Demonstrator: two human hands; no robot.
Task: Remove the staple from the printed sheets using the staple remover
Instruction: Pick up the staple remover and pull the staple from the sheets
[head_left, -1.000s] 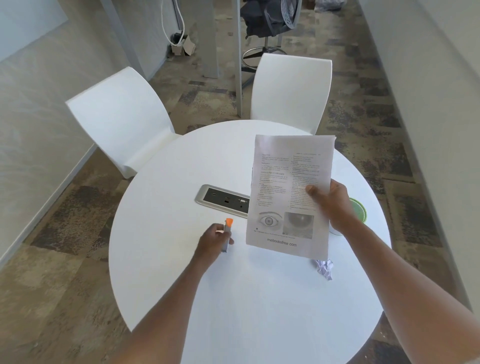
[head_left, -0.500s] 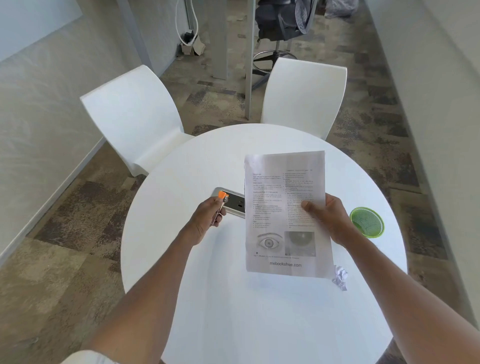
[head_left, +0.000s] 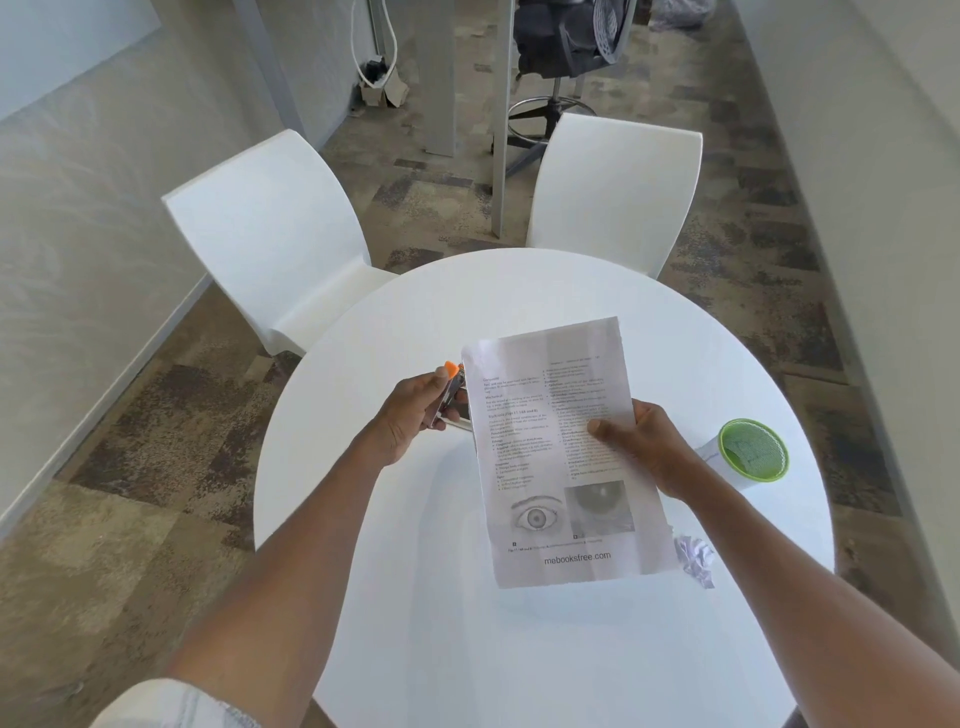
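Observation:
The printed sheets (head_left: 558, 457) are held upright above the round white table (head_left: 519, 649), text and an eye picture facing me. My right hand (head_left: 641, 447) pinches their right edge, thumb on the front. My left hand (head_left: 413, 410) grips the staple remover (head_left: 453, 387), a metal tool with an orange tip. Its tip is right beside the sheets' upper left corner. The staple itself is too small to make out.
A green mesh cup (head_left: 753, 452) stands at the table's right edge. A crumpled paper ball (head_left: 693, 558) lies below the sheets' right corner. Two white chairs (head_left: 270, 228) (head_left: 613, 187) stand beyond the table. The hand and sheets mostly hide a metal socket panel.
My left hand has lifted the staple remover off the table and brought it up and right to the sheets' upper left corner. The sheets have tilted slightly.

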